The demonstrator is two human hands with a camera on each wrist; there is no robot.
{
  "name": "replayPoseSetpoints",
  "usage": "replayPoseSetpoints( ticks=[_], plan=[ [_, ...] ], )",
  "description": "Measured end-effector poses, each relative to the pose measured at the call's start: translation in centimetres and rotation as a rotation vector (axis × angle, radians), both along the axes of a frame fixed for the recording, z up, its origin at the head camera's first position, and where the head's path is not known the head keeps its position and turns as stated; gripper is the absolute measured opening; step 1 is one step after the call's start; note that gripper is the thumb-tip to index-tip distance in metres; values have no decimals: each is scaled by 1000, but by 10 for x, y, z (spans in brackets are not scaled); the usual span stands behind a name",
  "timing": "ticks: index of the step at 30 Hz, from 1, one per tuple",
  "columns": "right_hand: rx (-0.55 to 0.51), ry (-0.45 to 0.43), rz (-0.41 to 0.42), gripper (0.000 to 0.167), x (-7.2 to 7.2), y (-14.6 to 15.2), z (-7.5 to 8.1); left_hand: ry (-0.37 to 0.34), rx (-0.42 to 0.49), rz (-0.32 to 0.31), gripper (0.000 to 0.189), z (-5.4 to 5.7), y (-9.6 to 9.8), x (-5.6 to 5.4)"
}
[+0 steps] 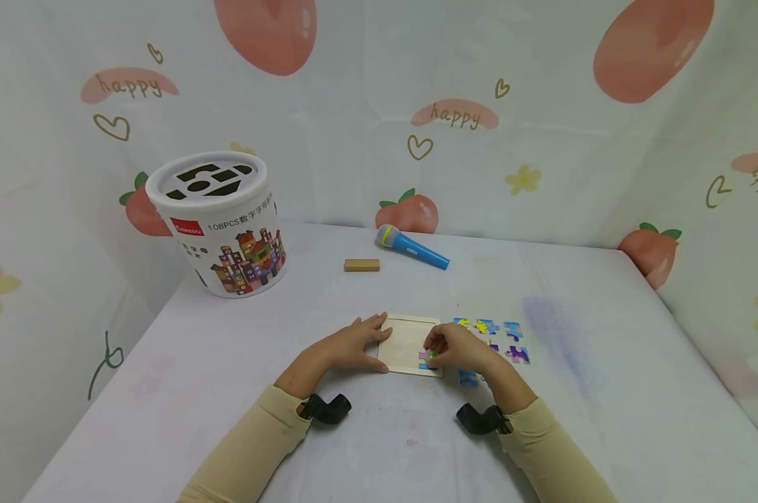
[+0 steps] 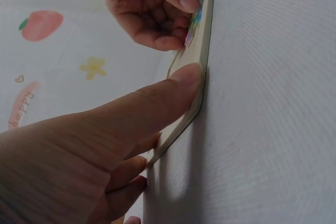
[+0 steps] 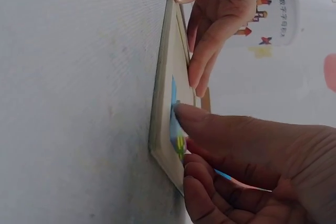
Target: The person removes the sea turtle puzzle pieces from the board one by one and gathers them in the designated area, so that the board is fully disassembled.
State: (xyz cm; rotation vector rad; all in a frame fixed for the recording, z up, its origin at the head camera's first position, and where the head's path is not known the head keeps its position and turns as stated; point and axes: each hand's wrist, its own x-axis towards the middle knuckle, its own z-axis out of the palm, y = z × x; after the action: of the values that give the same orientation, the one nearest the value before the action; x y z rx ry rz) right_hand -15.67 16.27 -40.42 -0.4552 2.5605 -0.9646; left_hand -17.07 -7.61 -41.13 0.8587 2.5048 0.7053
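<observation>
A shallow wooden puzzle tray lies flat on the table. My left hand rests on its left side, thumb on the near rim and the other fingers toward the far rim, fairly straight. Over the tray's near right corner, my right hand pinches a colourful jigsaw piece between thumb and curled fingers. In the right wrist view the piece shows blue and green, low against the tray; its far side is hidden by the fingers. Several loose jigsaw pieces lie right of the tray, some partly behind my right hand.
Beyond the tray lie a small wooden block and a blue toy microphone. A large white lidded bucket stands at the back left. A printed cloth backdrop rises behind the white-covered table.
</observation>
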Motion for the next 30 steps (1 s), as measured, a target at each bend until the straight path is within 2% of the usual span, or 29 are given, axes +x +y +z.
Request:
replayPoseSetpoints(
  ticks=[10,15,21,26,30],
  plan=[
    [-55,8,6,22,-1,4,-2,8,-8,5,77,0,1,0],
    [-82,23,11,16,-2,8,-5,3,-11,13,76,-1,1,0],
    [-162,-8,2,15,0,11,-3,4,-7,3,76,-1,2,0],
    [-162,20,30,9,1,12,-5,6,-9,7,76,-1,2,0],
    [-160,43,21,8,2,13,-6,7,-5,6,76,-1,1,0]
  ],
)
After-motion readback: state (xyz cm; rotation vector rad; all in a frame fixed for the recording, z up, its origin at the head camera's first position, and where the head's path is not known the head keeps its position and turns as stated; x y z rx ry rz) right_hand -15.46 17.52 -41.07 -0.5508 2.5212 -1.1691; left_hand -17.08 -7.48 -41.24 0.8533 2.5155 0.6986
